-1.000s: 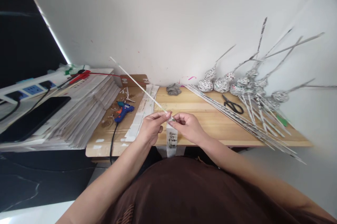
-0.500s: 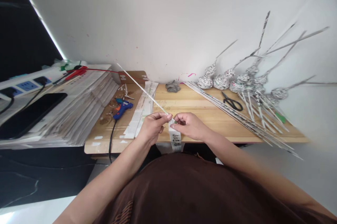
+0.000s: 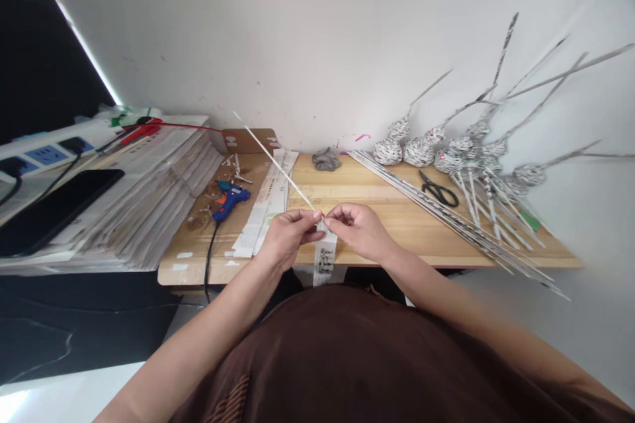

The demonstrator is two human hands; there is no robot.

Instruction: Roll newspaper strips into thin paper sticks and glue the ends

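Note:
My left hand [image 3: 292,234] pinches a thin white paper tube [image 3: 272,161] near its lower end, and the tube slants up and away to the left. Close beside it, my right hand [image 3: 360,230] is closed, thumb and forefinger pressed together on a printed paper strip [image 3: 325,263] where it meets the tube. The strip hangs down from between both hands over the table's front edge. My fingers hide the exact join. More flat paper strips [image 3: 265,201] lie on the table just left of my left hand.
Left stand a blue glue gun [image 3: 231,201], a stack of newspapers [image 3: 159,211], a phone [image 3: 59,211] and a power strip [image 3: 47,155]. At right are black-handled scissors [image 3: 439,191], long paper tubes [image 3: 421,201] and several woven paper gourds [image 3: 387,150]. A grey lump [image 3: 326,159] lies by the wall.
The paper tube's upper end has shifted right and stands slightly steeper. My right hand has closed in toward my left fingers, and the hanging strip has swung a little left.

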